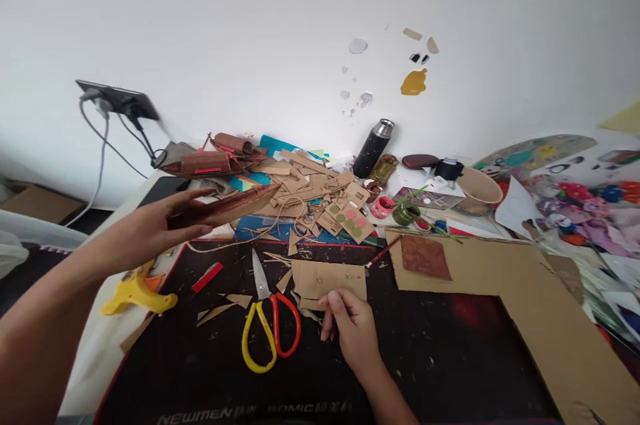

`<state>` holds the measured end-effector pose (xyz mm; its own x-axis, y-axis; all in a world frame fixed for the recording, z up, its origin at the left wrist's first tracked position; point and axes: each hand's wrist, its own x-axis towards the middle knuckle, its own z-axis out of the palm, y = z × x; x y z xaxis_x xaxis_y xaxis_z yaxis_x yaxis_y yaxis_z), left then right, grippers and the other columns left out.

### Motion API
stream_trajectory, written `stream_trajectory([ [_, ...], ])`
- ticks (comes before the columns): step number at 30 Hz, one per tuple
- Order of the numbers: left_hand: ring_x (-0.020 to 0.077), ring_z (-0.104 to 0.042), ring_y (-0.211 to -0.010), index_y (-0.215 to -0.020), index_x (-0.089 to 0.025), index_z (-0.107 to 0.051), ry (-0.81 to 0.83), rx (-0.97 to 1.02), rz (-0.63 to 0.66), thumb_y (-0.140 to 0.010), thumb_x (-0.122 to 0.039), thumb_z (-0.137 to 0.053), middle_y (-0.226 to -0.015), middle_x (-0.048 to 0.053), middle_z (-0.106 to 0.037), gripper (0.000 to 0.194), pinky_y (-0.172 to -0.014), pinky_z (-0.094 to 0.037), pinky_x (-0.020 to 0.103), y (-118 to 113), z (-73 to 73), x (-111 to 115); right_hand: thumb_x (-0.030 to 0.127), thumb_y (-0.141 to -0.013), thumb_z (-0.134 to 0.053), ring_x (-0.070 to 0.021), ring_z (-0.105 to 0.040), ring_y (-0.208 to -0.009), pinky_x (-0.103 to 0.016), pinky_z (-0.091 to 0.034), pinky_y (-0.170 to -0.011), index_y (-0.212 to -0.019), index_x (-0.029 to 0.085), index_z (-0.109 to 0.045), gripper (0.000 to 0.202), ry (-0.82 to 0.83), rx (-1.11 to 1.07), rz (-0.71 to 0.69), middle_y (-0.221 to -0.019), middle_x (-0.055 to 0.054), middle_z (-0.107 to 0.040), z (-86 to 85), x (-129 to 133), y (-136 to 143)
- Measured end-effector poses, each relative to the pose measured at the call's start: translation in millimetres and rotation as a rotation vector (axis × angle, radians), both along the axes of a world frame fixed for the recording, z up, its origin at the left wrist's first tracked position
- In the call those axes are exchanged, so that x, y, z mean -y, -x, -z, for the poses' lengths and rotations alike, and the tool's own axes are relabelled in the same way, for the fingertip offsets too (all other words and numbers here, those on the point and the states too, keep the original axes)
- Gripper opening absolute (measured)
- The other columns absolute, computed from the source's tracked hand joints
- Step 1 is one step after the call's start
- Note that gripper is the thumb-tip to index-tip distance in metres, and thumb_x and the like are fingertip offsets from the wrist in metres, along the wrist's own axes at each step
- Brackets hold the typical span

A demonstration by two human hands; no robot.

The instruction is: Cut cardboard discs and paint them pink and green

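At the left, my left hand (155, 224) is raised over the table edge, with thumb and fingers on either side of a brown-painted, boat-shaped cardboard piece (235, 206) whose pointed end faces right. My right hand (353, 328) is closed, fingers curled, at the lower edge of a flat cardboard piece (330, 278); whether anything is between its fingertips is hidden. Left of that hand, scissors (263, 308) with one yellow and one red handle lie with blades pointing away. A red box-cutter-like piece (207, 277) and cardboard offcuts (220, 312) lie nearby on the black mat (200, 372).
Brown model boats (205, 162) and heaped cardboard scraps (310, 185) stand at the back. Paint jars (383, 206), a black thermos (373, 148) and a bowl (479, 188) are behind right. A yellow glue gun (143, 292) lies left; a large cardboard sheet (545, 305) covers the right.
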<state>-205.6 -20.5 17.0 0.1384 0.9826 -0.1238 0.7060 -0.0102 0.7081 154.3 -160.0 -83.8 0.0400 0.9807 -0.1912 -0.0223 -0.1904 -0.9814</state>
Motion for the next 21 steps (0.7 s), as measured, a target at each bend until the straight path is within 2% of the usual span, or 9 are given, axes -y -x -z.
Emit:
stream_trajectory([
  [4,0.036,-0.062,-0.134,-0.163,-0.024,-0.037,0.108,0.07,0.183,-0.086,-0.071,-0.07,-0.147,0.01,-0.066,0.096,-0.116,-0.046,0.051,-46.0,8.1,8.0,0.071,-0.093,-0.064,-0.0128,-0.057,-0.038,-0.021,-0.038,-0.04,-0.086,0.015,-0.073,0.058,0.0,-0.091,0.051,-0.046,0.002,-0.058,-0.7,-2.0,-0.3],
  [7,0.034,-0.064,-0.133,-0.16,-0.029,-0.043,0.192,0.156,0.314,-0.088,-0.065,-0.073,-0.147,0.008,-0.067,0.086,-0.114,-0.049,0.047,-77.0,17.9,15.5,0.069,-0.092,-0.067,-0.0127,-0.059,-0.037,-0.019,-0.037,-0.037,-0.097,0.015,-0.071,0.055,-0.015,-0.23,0.106,-0.051,0.003,-0.061,2.4,-5.1,-3.1],
  [10,0.0372,-0.063,-0.134,-0.159,-0.031,-0.046,0.269,0.28,0.342,-0.08,-0.061,-0.083,-0.147,0.009,-0.067,0.092,-0.111,-0.053,0.048,-101.3,27.3,22.0,0.069,-0.091,-0.07,-0.0132,-0.062,-0.037,-0.019,-0.038,-0.034,-0.111,0.018,-0.066,0.055,-0.018,-0.372,0.144,-0.062,0.002,-0.068,7.4,-8.6,-6.0],
  [14,0.0387,-0.059,-0.139,-0.159,-0.033,-0.047,0.27,0.228,0.396,-0.079,-0.059,-0.084,-0.152,0.008,-0.063,0.092,-0.116,-0.048,0.052,-120.8,31.9,27.1,0.072,-0.09,-0.069,-0.0139,-0.063,-0.037,-0.018,-0.038,-0.031,-0.118,0.021,-0.058,0.06,-0.034,-0.504,0.174,-0.069,0.001,-0.072,10.6,-11.9,-8.9],
  [18,0.0375,-0.064,-0.133,-0.16,-0.038,-0.044,0.276,0.222,0.484,-0.082,-0.055,-0.082,-0.145,0.006,-0.069,0.088,-0.114,-0.049,0.049,-131.5,33.3,30.2,0.074,-0.09,-0.067,-0.0143,-0.063,-0.037,-0.018,-0.041,-0.032,-0.13,0.021,-0.055,0.068,-0.029,-0.564,0.167,-0.069,0.0,-0.074,7.2,-12.6,-11.4],
  [21,0.0397,-0.065,-0.131,-0.157,-0.038,-0.05,0.264,0.249,0.463,-0.076,-0.053,-0.087,-0.14,0.006,-0.072,0.09,-0.113,-0.05,0.049,-135.9,37.7,31.1,0.075,-0.086,-0.071,-0.0148,-0.063,-0.038,-0.019,-0.04,-0.032,-0.131,0.018,-0.059,0.074,-0.005,-0.579,0.159,-0.067,-0.001,-0.073,5.1,-12.5,-12.0],
])
